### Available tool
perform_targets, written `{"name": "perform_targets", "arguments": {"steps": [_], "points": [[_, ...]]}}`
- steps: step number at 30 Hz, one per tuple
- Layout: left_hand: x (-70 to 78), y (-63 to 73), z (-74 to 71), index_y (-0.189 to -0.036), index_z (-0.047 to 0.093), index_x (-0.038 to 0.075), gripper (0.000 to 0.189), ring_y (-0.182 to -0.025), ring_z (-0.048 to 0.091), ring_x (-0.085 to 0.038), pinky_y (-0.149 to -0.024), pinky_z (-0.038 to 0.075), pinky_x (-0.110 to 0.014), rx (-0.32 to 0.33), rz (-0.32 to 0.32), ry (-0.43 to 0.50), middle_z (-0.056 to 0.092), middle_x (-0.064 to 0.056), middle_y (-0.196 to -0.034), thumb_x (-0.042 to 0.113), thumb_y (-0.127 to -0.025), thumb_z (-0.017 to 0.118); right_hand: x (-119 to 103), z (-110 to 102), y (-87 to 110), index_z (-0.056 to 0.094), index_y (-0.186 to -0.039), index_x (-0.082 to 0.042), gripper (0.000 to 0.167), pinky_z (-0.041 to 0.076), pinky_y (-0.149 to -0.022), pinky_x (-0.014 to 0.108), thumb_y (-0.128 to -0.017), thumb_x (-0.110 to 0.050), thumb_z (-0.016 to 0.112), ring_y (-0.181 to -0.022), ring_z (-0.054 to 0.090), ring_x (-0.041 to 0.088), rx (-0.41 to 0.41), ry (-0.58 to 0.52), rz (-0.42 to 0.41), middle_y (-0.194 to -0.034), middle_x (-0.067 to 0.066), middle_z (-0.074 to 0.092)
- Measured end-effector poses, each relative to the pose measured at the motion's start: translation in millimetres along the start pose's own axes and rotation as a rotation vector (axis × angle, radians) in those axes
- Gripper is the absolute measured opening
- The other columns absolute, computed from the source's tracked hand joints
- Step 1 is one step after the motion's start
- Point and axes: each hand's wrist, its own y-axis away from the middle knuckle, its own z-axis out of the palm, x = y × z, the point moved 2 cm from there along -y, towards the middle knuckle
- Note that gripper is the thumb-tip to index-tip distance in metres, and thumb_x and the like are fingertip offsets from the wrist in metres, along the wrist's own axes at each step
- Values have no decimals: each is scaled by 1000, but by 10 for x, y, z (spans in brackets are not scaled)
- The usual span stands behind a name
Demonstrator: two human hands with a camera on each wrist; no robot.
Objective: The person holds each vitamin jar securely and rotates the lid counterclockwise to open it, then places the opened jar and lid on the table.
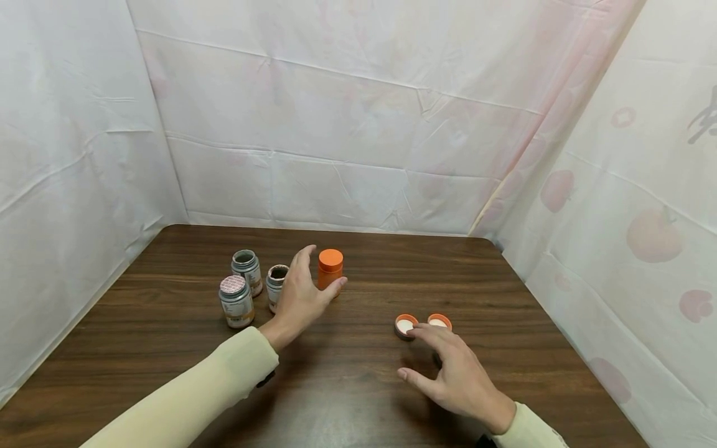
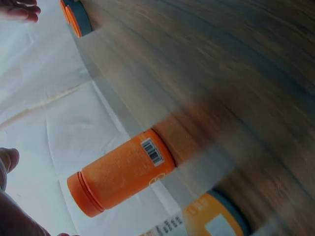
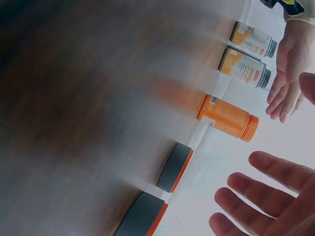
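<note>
Jars (image 1: pixel 246 286) stand just beside left hand (image 1: pixel 300 292) and orange bottle (image 1: pixel 330 269).

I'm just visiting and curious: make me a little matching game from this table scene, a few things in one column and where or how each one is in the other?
Things:
1. orange bottle
2. foil-sealed jar
3. two loose caps
4. left hand

Places or states:
A. lying inside up by the right hand's fingertips
B. fingers spread, reaching around the orange bottle
C. upright with its orange lid on
D. nearest jar at the left, silvery seal on top

Pairs: 1-C, 2-D, 3-A, 4-B
</note>
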Motion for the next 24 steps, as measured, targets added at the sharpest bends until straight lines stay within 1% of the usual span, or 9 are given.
{"name": "perform_targets", "arguments": {"steps": [3, 6, 10, 14, 19, 24], "points": [[-10, -13, 43, -149, 39, -2, 89, -136, 47, -38, -112, 38, -53, -9, -40, 20, 48, -19, -148, 36, -84, 86, -2, 11, 1, 64, -134, -25, 63, 50, -95, 49, -81, -54, 83, -123, 60, 17, -6, -10, -16, -136, -6, 64], [-29, -27, 89, -149, 39, -2, 89, -136, 47, -38, -113, 38, -51, -20, -71, 27, 48, -20, -147, 37, -84, 86, -6, 19, -1, 65, -134, -22, 65, 48, -98, 50, -82, -55, 82, -126, 59, 18, -15, -19, -30, -137, -8, 62], [-57, -41, 140, -150, 37, -2, 91, -136, 47, -37, -113, 37, -52, -33, -107, 21, 48, -21, -147, 38, -84, 85, -11, 19, -1, 66, -134, -17, 66, 47, -99, 50, -82, -55, 82, -127, 58, 18, -22, -21, -39, -138, -8, 61], [-77, -51, 170, -150, 37, -2, 89, -137, 46, -36, -112, 38, -53, -34, -144, 19, 47, -21, -148, 39, -85, 84, -14, 22, 3, 66, -134, -18, 66, 47, -98, 50, -82, -55, 82, -127, 58, 18, -17, -13, -45, -138, -8, 61], [-112, -69, 207, -149, 38, -2, 86, -138, 46, -36, -112, 37, -53, -34, -180, 23, 47, -21, -148, 36, -86, 83, -14, 35, 8, 66, -133, -20, 65, 49, -96, 50, -80, -54, 84, -124, 60, 20, 1, -1, -58, -137, -8, 62], [-162, -93, 258, -150, 37, -2, 87, -138, 46, -38, -112, 38, -54, -41, -214, 9, 47, -23, -148, 36, -86, 83, -20, 34, 4, 66, -133, -20, 65, 49, -96, 49, -80, -55, 83, -125, 60, 19, -10, -5, -54, -137, -8, 63]]}}
